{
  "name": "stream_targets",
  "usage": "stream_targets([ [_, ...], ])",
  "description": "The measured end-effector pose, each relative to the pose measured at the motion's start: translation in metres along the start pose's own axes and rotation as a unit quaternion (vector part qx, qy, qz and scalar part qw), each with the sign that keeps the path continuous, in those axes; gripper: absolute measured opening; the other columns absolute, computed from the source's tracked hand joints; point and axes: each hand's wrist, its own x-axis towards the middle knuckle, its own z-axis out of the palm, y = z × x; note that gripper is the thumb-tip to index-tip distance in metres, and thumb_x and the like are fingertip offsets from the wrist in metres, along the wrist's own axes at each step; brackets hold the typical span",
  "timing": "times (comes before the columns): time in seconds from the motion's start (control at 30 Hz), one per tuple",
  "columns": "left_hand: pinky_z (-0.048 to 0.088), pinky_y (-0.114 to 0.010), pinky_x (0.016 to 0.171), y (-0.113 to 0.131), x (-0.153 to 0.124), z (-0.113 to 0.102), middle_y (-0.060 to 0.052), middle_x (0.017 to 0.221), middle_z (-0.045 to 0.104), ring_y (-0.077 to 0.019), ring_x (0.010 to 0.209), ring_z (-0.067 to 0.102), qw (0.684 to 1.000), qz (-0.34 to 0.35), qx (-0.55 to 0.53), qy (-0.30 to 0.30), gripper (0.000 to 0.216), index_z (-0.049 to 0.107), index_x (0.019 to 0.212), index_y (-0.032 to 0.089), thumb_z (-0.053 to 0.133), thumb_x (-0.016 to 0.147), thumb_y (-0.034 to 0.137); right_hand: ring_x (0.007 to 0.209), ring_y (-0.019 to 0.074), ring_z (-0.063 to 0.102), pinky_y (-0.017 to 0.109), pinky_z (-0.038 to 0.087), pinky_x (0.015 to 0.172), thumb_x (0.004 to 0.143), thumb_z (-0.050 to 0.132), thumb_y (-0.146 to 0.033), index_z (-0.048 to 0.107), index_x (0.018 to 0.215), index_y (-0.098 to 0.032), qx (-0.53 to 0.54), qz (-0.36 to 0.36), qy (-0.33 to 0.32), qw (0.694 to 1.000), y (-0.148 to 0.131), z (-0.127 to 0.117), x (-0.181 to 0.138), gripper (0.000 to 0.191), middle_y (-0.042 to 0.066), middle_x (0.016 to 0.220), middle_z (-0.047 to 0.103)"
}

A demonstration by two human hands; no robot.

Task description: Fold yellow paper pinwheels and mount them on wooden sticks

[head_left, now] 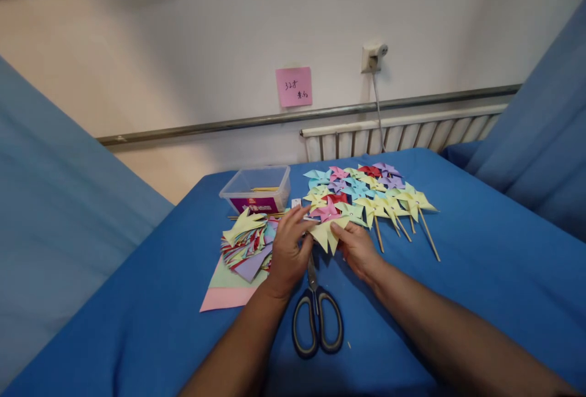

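Observation:
A pale yellow paper pinwheel [324,237] with cut, pointed blades is pinched between the thumb and fingers of my right hand [359,249]. At its left edge is my left hand [289,251], fingers apart and curved; whether they touch the paper is unclear. Scissors [317,320] with dark handles lie below the pinwheel, blades pointing away from me, the tips hidden by my left hand. Beyond my hands, several finished paper pinwheels [357,188] in many colours lie in rows, some showing wooden sticks [429,235].
Left of my hands are a pile of cut coloured paper [245,247] and pink and green sheets [224,298]. Behind them stands a clear plastic box [270,176] with sticks inside. A blue cloth [151,299] covers the table; a radiator [357,143] lines the wall.

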Motion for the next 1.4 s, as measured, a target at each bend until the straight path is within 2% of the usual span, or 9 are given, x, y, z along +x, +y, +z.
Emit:
stream_targets([
  [0.07,0.037,-0.043,0.11,-0.007,-0.001,0.007,-0.007,0.136,0.062,-0.0261,0.13,0.052,0.984,-0.117,-0.105,0.082,0.041,0.068,0.117,0.028,0.072,0.076,0.023,0.074,0.0237,0.069,0.037,0.056,0.071,0.063,0.085,-0.049,0.074,0.085,-0.017,0.007,-0.02,0.015,1.0,0.002,0.0,0.001,0.04,0.007,0.081,0.076],
  [0.13,0.046,-0.037,0.101,-0.012,-0.002,0.013,-0.008,0.131,0.064,-0.0239,0.119,0.06,0.929,-0.239,-0.245,0.141,0.043,0.066,0.115,0.025,0.076,0.074,0.033,0.079,0.0239,0.07,0.039,0.056,0.077,0.063,0.086,-0.048,0.075,0.086,-0.018,0.008,-0.043,0.027,0.999,0.002,0.001,0.001,0.039,0.007,0.086,0.077],
  [0.23,0.052,-0.035,0.084,-0.015,-0.004,0.018,-0.012,0.104,0.072,-0.0219,0.093,0.068,0.826,-0.38,-0.408,0.088,0.048,0.069,0.098,0.017,0.066,0.078,0.06,0.081,0.0228,0.071,0.039,0.055,0.082,0.063,0.086,-0.046,0.075,0.085,-0.019,-0.018,-0.073,0.051,0.996,0.001,0.001,0.001,0.037,0.006,0.088,0.078],
  [0.3,0.053,-0.035,0.08,-0.012,-0.005,0.019,-0.013,0.096,0.073,-0.0218,0.087,0.068,0.795,-0.403,-0.452,0.04,0.055,0.07,0.095,0.016,0.064,0.076,0.067,0.081,0.0227,0.071,0.038,0.055,0.082,0.063,0.085,-0.046,0.076,0.085,-0.019,-0.042,-0.085,0.061,0.994,0.002,0.001,0.001,0.036,0.006,0.089,0.078],
  [0.4,0.052,-0.032,0.082,-0.008,-0.008,0.021,-0.01,0.098,0.075,-0.0208,0.088,0.068,0.819,-0.366,-0.442,0.025,0.044,0.072,0.099,0.016,0.079,0.072,0.05,0.08,0.0228,0.071,0.038,0.055,0.08,0.063,0.085,-0.043,0.076,0.089,-0.018,-0.062,-0.084,0.048,0.993,0.006,0.0,0.001,0.037,0.006,0.09,0.078],
  [0.5,0.051,-0.03,0.078,-0.008,-0.011,0.024,-0.008,0.082,0.074,-0.0176,0.075,0.067,0.841,-0.356,-0.404,0.046,0.033,0.072,0.083,0.013,0.088,0.063,0.034,0.08,0.0237,0.072,0.039,0.055,0.08,0.063,0.086,-0.042,0.076,0.091,-0.016,-0.07,-0.061,0.022,0.995,0.009,-0.001,-0.001,0.039,0.007,0.09,0.078],
  [0.67,0.052,-0.03,0.072,-0.017,-0.011,0.023,-0.007,0.08,0.074,-0.0163,0.069,0.066,0.851,-0.371,-0.364,0.077,0.036,0.072,0.081,0.013,0.09,0.058,0.033,0.084,0.0246,0.072,0.04,0.054,0.083,0.062,0.087,-0.041,0.076,0.091,-0.017,-0.075,-0.063,0.031,0.995,0.01,-0.001,-0.002,0.04,0.008,0.097,0.078],
  [0.97,0.052,-0.03,0.069,-0.023,-0.01,0.021,-0.008,0.078,0.074,-0.0176,0.066,0.067,0.857,-0.381,-0.339,0.074,0.037,0.073,0.08,0.012,0.089,0.058,0.038,0.067,0.0199,0.065,0.034,0.051,0.068,0.066,0.081,-0.051,0.073,0.081,-0.016,-0.107,-0.051,0.028,0.993,0.011,-0.005,-0.001,0.039,0.005,0.076,0.075],
  [1.4,0.054,-0.032,0.081,-0.004,-0.008,0.022,-0.01,0.101,0.076,-0.0213,0.085,0.07,0.835,-0.355,-0.414,0.072,0.046,0.074,0.103,0.014,0.088,0.061,0.028,0.051,0.0109,0.047,0.026,0.036,0.054,0.067,0.081,-0.05,0.065,0.064,-0.016,-0.149,-0.052,-0.008,0.987,0.004,-0.001,-0.007,0.037,-0.002,0.055,0.06],
])
